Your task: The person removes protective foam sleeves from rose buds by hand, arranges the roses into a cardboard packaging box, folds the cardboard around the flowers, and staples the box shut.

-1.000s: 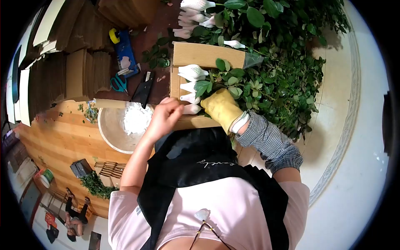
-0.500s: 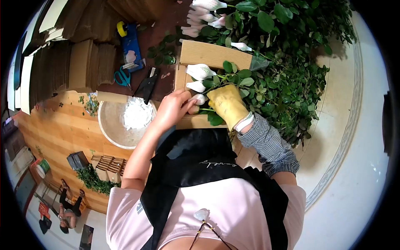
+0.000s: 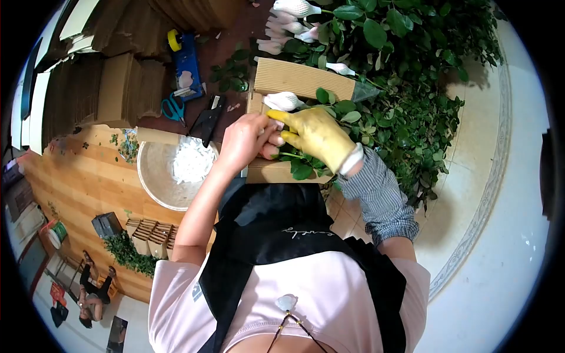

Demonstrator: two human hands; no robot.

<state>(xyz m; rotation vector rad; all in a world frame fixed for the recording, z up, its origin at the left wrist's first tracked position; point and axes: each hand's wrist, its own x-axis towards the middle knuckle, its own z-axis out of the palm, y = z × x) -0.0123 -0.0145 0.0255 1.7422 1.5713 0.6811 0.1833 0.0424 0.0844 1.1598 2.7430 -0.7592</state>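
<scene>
Netted flowers [image 3: 283, 102] and cardboard [image 3: 115, 88] suggest a workshop.

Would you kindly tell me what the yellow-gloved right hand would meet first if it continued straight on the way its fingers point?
Most likely the bare left hand, which lies just ahead of the yellow-gloved right hand in this view, though their depth is unclear.

I count two hands at the grip: one bare left hand [image 3: 240, 141], one gloved right hand [image 3: 318, 135]. Just beyond them, one netted bud [image 3: 282, 102]; off to their left, one pair of scissors [image 3: 178, 115], one tape dispenser [image 3: 188, 62], one tub [image 3: 154, 173].
</scene>
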